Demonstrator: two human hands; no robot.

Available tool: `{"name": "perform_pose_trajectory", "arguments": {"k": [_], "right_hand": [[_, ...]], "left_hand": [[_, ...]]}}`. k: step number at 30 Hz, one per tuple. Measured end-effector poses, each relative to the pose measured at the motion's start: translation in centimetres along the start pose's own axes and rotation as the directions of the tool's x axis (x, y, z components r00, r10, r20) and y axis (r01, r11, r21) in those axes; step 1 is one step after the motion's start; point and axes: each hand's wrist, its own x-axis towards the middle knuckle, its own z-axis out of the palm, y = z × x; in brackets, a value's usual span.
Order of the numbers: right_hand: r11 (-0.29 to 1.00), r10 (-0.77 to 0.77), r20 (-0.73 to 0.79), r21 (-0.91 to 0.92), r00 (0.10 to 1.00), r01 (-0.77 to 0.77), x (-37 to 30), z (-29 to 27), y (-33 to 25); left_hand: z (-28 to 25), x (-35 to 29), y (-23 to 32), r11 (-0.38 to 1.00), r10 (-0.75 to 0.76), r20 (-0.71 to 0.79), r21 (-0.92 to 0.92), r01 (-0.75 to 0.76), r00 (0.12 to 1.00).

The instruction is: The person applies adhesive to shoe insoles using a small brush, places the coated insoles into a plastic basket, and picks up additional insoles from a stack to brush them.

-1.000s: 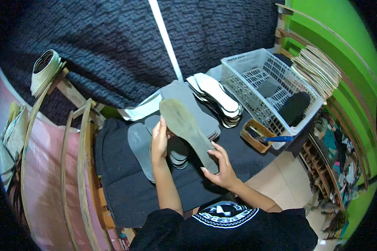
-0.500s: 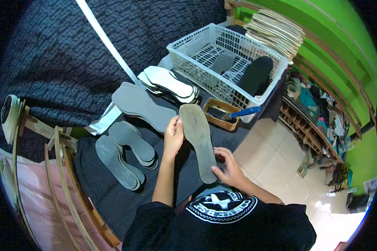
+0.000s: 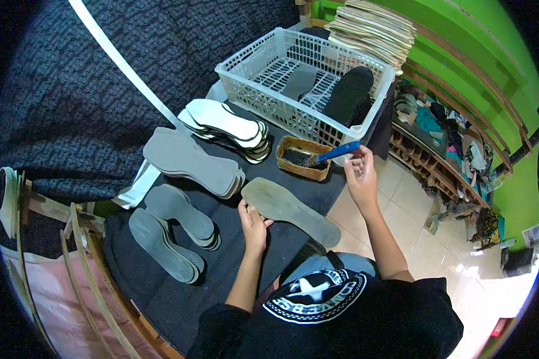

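Observation:
My left hand (image 3: 255, 226) is closed on the edge of a grey-brown insole (image 3: 287, 209), thumb on top, which lies slanting at the front of the dark-covered table. The narrow end of this insole reaches toward my lap. My right hand (image 3: 361, 173) is raised beside a blue-handled brush (image 3: 339, 151), with its bent fingers apart, close under the handle's end. I see no firm grip on the handle. The brush's bristle end rests in a small brown rectangular tub (image 3: 305, 170) that holds something dark.
Stacks of grey insoles (image 3: 188, 160), white dark-edged insoles (image 3: 224, 121) and darker grey insoles (image 3: 164, 245) lie on the left. Behind the tub is a white plastic crate (image 3: 281, 102) with black and grey insoles inside. Pale sheets (image 3: 374, 33) are piled behind it.
My right hand has left the insole and moved up and right to the brush handle. In my left hand, the insole has swung from nearly upright to slanting right and sits lower in view.

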Motion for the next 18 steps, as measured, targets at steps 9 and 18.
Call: {"name": "perform_pose_trajectory", "arguments": {"k": [9,18], "right_hand": [[0.991,-0.023,-0.013,0.132,1.000,0.024,0.4,2.3,-1.8],[0.994,-0.107,0.106,0.017,0.989,0.106,0.5,2.9,-2.5]], "left_hand": [[-1.0,0.6,0.1,0.998,0.047,0.054,0.038,-0.049,0.997],[-1.4,1.0,0.1,0.999,-0.016,0.081,0.053,0.011,0.997]]}}
